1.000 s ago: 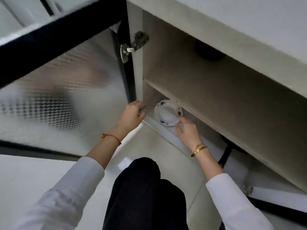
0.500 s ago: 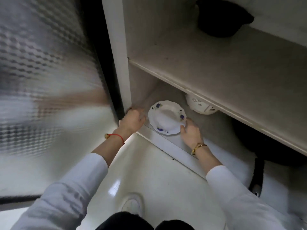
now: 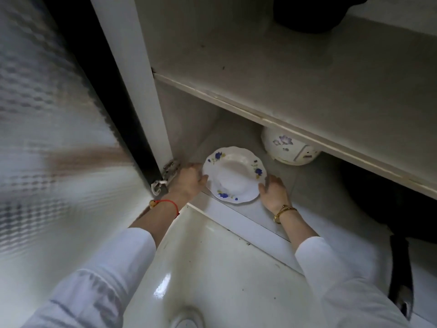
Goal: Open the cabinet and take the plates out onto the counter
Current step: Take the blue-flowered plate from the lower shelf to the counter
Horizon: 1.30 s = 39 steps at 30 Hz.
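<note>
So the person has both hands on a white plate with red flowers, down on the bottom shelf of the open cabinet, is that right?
Nearly. The flowers on the plate are blue, not red, as the head view shows. The rest holds: the left hand and the right hand hold its opposite edges, on the bottom shelf of the open cabinet.

Light: dim inside cabinet (image 3: pixel 307 74), lower right recess near black | Glare: bright spot on glossy floor (image 3: pixel 163 284) | Blur: textured glass door (image 3: pixel 47 138) smeared | Distortion: wide-angle bending at edges | Source: possibly overhead behind the camera.
</note>
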{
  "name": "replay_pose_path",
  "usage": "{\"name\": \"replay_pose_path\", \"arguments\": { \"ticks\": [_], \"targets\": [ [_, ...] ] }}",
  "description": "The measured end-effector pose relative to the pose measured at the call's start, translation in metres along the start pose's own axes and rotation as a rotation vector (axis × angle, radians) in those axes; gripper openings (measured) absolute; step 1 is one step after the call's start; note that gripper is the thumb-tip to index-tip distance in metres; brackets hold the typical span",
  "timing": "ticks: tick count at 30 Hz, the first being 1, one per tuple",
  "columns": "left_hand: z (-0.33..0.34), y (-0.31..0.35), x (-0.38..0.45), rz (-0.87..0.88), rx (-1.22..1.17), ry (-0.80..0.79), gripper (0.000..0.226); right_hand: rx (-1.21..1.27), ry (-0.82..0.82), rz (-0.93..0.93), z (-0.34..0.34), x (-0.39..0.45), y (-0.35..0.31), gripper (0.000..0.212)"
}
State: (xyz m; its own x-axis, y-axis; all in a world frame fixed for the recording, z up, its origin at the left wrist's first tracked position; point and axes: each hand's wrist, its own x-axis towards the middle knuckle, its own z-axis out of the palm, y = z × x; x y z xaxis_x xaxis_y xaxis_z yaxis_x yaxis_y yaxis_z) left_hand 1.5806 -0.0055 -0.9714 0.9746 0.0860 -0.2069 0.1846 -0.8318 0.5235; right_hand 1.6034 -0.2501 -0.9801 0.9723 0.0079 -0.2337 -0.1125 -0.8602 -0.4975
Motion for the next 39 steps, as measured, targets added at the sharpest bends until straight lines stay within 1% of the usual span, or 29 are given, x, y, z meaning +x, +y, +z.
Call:
{"name": "replay_pose_path", "arguments": {
  "ticks": [4, 7, 10, 13, 20, 23, 25, 29, 31, 35, 39],
  "targets": [
    [0.005, -0.006, 0.007, -0.008, 0.075, -0.023, 0.037, 0.018, 0.002, 0.014, 0.008, 0.004, 0.001, 0.042],
    [0.005, -0.011, 0.009, -0.035, 0.093, -0.071, 0.037, 0.053, 0.026, 0.023, 0.013, 0.004, 0.002, 0.037],
    [0.007, -0.015, 0.009, -0.047, 0.056, -0.09, 0.033, 0.112, 0.046, 0.048, 0.015, 0.003, 0.001, 0.034],
    [0.011, -0.014, 0.005, -0.021, -0.05, -0.05, 0.028, 0.155, 0.045, 0.05, 0.016, 0.001, 0.0, 0.035],
    [0.02, -0.011, -0.009, -0.051, -0.171, 0.027, 0.027, 0.212, 0.056, 0.033, 0.018, -0.016, 0.0, 0.028],
    [0.02, -0.013, -0.021, -0.041, -0.239, 0.037, 0.027, 0.235, 0.064, 0.025, 0.021, -0.03, 0.003, 0.03],
    [0.017, -0.013, -0.03, -0.028, -0.296, 0.064, 0.024, 0.27, 0.096, 0.016, 0.022, -0.04, 0.003, 0.03],
    [0.007, -0.009, -0.051, -0.038, -0.39, 0.171, 0.02, 0.362, 0.204, -0.037, 0.021, -0.059, -0.004, 0.022],
    [0.0, -0.008, -0.063, -0.036, -0.421, 0.206, 0.022, 0.388, 0.23, -0.061, 0.019, -0.066, -0.009, 0.022],
    [-0.013, -0.012, -0.088, -0.01, -0.478, 0.222, 0.033, 0.458, 0.25, -0.081, 0.016, -0.083, -0.018, 0.028],
    [-0.021, -0.016, -0.114, -0.006, -0.589, 0.266, 0.036, 0.573, 0.209, -0.086, 0.016, -0.099, -0.022, 0.023]
  ]
}}
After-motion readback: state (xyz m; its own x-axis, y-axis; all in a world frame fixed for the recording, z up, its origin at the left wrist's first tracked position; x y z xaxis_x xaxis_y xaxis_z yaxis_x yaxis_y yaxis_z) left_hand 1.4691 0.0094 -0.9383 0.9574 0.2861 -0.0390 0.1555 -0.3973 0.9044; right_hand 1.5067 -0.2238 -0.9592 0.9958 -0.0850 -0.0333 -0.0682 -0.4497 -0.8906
